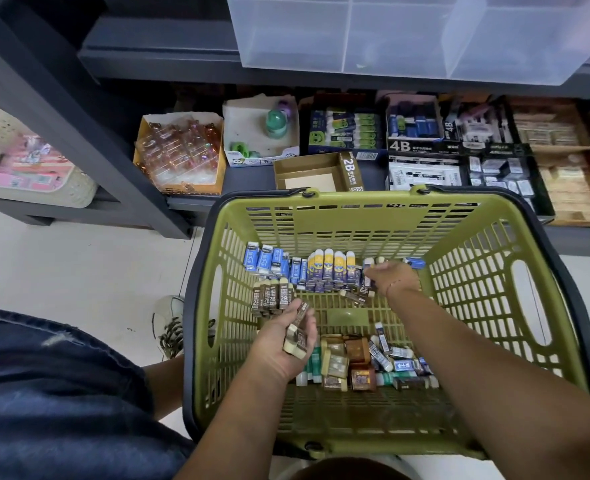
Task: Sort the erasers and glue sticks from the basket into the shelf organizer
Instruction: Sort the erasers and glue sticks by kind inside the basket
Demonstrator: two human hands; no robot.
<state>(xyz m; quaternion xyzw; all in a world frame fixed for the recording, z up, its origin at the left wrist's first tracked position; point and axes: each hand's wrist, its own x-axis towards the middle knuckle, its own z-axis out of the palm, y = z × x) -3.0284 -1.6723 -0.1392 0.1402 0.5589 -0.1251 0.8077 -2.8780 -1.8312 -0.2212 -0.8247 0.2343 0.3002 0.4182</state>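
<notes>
We're mid-pick in basket (pixel 355 220): left hand (pixel 279 355) holds brown 2B erasers (pixel 298 336); right hand (pixel 395 277) curls over more at far wall, grip unclear. Nxt we need them moved into the empty 2B box (pixel 316 173) on shelf (pixel 248 180).

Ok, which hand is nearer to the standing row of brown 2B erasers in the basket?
Left. The left hand, gripping a few brown erasers, is beside the 2B row on its near side; the right hand is farther off, right of the glue sticks.
</notes>
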